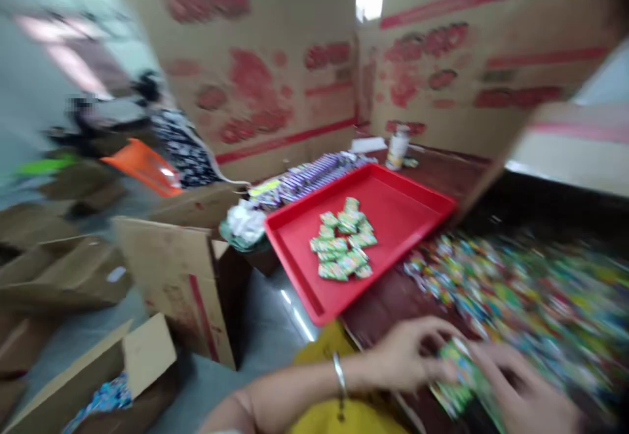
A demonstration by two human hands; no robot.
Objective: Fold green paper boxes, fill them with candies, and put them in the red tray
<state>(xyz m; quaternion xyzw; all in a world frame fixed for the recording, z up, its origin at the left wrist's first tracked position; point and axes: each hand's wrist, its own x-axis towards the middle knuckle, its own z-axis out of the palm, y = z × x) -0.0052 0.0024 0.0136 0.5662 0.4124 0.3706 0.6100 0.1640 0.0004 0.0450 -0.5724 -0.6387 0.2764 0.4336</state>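
My left hand (pixel 413 355), with a metal bangle at its wrist, pinches a shiny green packet (pixel 455 375) from the left side. On the packet's other side my right hand (pixel 525 385) closes its fingers, blurred by motion. Both are low at the right, over the dark red table edge. Past them lies a red tray (pixel 413 201) holding a loose cluster of similar small green packets (pixel 344 244). A wide heap of small colourful wrapped sweets (pixel 531 290) spreads beside my right hand, its far part in shadow.
Tall printed cardboard walls (pixel 295 60) stand behind the tray. Purple striped strips (pixel 314 175) and a white bottle (pixel 397 147) lie beyond it. An upright carton (pixel 171 276) and an open box (pixel 147 355) are on the floor at left. People are in the left background.
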